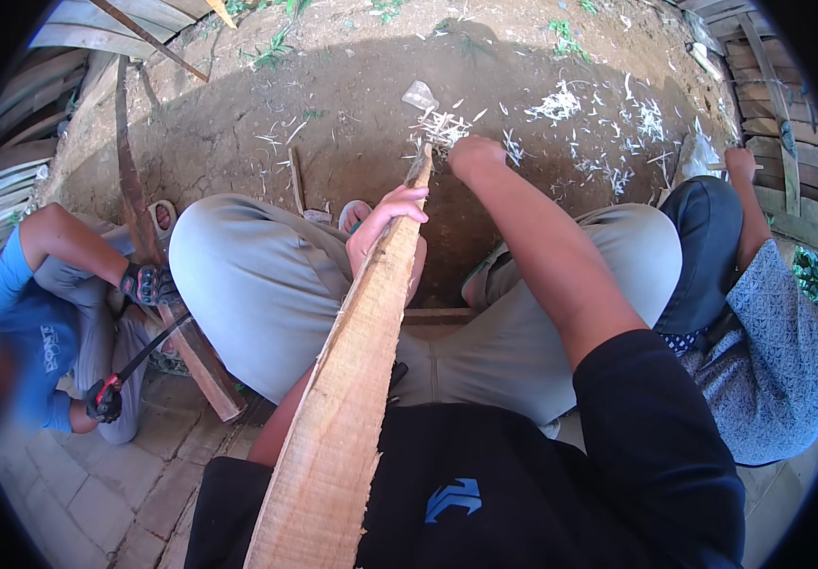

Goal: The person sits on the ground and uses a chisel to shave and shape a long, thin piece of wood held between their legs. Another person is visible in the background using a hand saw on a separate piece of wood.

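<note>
A long rough wooden plank [344, 379] slants from beside my torso out between my knees, narrowing toward its far tip. My left hand [382, 232] is wrapped round it below that tip, its fingers over the top edge. Just right of the tip, my right hand [475, 157] is closed in a fist with its back to me; whatever it grips is hidden. Pale wood shavings [444, 129] lie in a heap on the ground beyond the plank's tip, close to my right hand.
At left a person in blue with gloves [148, 283] holds a dark blade against a wooden beam [202, 365]. Another person [760, 351] sits close on my right, holding a thin stick. More shavings [617, 142] litter the dirt ground ahead. Slatted wooden walls [10, 171] stand at both sides.
</note>
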### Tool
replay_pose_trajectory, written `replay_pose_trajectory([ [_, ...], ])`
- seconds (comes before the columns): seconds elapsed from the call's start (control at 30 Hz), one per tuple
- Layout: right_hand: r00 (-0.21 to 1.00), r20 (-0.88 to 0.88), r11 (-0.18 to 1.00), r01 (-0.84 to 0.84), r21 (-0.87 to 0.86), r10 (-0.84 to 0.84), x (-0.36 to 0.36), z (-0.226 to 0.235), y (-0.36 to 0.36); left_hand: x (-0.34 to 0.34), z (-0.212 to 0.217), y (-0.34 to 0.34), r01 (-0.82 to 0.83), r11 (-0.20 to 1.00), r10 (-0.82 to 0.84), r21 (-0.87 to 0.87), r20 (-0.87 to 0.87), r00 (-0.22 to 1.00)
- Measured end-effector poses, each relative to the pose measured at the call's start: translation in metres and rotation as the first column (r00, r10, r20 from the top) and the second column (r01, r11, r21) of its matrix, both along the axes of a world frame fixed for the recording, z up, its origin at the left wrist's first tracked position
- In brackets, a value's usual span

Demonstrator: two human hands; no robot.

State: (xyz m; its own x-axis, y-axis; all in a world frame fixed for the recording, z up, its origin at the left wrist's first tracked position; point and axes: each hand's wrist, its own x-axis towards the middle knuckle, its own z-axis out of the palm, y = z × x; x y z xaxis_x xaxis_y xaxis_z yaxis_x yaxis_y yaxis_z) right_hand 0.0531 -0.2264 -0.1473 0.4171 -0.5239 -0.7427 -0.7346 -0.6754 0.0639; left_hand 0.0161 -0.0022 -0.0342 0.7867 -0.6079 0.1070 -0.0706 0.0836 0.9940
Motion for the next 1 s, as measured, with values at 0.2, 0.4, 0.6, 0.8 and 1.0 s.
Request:
replay_pose_trajectory([
  [0.2,0.991,0.099,0.996,0.088,-0.001,-0.088,0.0,-0.029,0.007,0.006,-0.003,-0.002,0.035,0.999,-0.031,-0.04,0.089,0.996],
  [0.4,0.996,-0.013,0.989,-0.081,0.127,0.083,0.004,-0.035,-0.017,0.003,0.009,0.002,-0.017,1.0,0.017,0.003,0.025,1.0],
  [0.6,0.975,-0.106,0.971,-0.176,0.16,0.194,0.013,-0.035,-0.037,0.003,0.002,0.003,-0.014,0.999,0.015,-0.044,0.013,1.0],
  [0.8,0.997,-0.045,0.937,-0.05,0.347,0.07,-0.01,0.005,-0.024,-0.007,0.003,-0.002,-0.121,0.992,0.121,-0.041,-0.016,0.993],
  [1.0,0.997,-0.082,0.931,0.026,0.364,0.004,-0.026,0.06,0.004,-0.004,-0.019,0.012,-0.128,0.987,0.126,0.099,0.034,0.991],
])
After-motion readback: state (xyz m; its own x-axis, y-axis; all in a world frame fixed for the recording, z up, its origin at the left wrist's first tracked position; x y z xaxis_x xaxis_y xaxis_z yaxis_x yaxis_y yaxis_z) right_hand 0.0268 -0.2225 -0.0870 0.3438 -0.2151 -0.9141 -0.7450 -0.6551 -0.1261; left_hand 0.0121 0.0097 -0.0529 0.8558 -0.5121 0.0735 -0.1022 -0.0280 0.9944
